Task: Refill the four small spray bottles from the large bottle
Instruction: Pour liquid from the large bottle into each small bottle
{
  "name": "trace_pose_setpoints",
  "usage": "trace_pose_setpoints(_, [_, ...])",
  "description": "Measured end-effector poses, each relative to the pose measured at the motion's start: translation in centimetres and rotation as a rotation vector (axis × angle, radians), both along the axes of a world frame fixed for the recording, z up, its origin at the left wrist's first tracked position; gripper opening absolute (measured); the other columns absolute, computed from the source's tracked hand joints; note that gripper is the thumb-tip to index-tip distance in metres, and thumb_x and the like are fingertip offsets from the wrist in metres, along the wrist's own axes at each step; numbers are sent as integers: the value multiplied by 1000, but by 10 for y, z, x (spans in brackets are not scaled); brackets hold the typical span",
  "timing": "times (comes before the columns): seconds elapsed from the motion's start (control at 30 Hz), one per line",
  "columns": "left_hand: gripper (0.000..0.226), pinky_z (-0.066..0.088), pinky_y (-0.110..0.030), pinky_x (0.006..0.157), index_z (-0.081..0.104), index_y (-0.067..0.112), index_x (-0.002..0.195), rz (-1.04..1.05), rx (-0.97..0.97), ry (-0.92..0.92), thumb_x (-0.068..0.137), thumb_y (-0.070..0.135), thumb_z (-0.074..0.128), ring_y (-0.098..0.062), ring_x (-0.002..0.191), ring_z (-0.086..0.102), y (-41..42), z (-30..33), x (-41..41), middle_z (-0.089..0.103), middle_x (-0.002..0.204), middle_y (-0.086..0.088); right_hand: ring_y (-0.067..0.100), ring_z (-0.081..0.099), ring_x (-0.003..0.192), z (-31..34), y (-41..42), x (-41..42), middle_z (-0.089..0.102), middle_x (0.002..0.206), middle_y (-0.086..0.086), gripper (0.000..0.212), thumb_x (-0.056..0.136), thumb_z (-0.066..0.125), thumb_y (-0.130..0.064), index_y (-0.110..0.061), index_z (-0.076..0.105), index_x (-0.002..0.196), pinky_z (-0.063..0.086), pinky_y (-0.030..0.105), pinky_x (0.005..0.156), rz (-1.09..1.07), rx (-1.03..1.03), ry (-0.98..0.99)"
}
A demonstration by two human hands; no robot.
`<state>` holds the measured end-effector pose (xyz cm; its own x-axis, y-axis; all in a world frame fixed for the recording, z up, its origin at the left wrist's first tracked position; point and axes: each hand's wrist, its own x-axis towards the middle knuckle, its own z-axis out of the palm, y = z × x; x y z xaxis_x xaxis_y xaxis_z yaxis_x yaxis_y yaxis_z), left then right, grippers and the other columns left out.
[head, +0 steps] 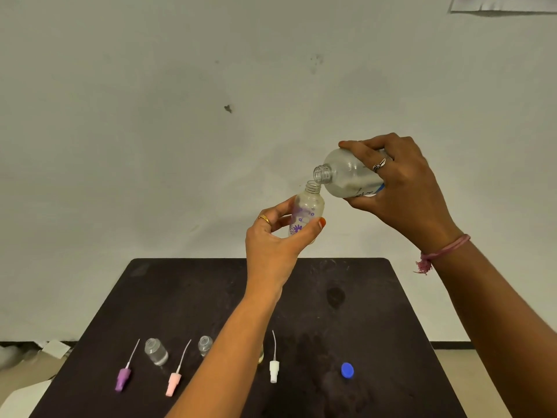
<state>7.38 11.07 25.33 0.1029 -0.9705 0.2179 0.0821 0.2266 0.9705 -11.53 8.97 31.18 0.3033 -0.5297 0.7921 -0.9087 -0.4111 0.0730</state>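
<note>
- Up above one dark brown square table [376, 297], the right hand [404, 188] grips one large clear plastic bottle [346, 176], tipped so its open neck sits just over another mouth.
- Left hand [271, 245] clasps one small clear bottle with purple flowers [307, 211], held near upright, raised well off the table.
- Two small clear open bottles [156, 352] stand at the near edge; a third is mostly hidden behind the left forearm.
- Three spray heads lie there: purple spray head [123, 378], pink spray head [173, 384], white spray head [274, 370].
- One blue round cap [347, 370] rests apart.

Dark table [376, 297] w/ stain, paper [500, 4] on wall.
</note>
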Motion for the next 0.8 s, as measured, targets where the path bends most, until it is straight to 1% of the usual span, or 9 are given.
trace_pose_setpoints(0.1, [45,46,-3,63,65,33,110,-6,3,9,70,28,83,1,95,63,0,0,0,68,107,12,33,53,99,2,-1,-1,60,111,16,69,67,85,-23,-16,56,130,49,47,81,5,-10,10])
trace_pose_setpoints(0.3, [42,43,0,59,63,36,106,-12,4,7,70,29,82,5,92,63,1,2,-1,67,104,17,35,55,100,4,-1,-1,60,113,17,69,67,84,-21,-14,56,129,48,47,82,8,-22,37])
trace_pose_setpoints(0.5, [43,44,0,61,63,35,108,-6,10,7,71,29,82,-1,95,64,2,2,-2,67,106,15,36,56,102,5,-1,-1,60,113,18,68,67,85,-21,-13,57,129,47,47,83,-2,-41,61])
trace_pose_setpoints(0.8, [41,44,-1,60,63,37,106,-6,12,15,71,29,82,-1,95,64,4,4,-2,67,105,16,37,57,103,7,-2,-2,60,114,18,67,68,83,-21,-13,57,129,45,47,86,-14,-62,80])
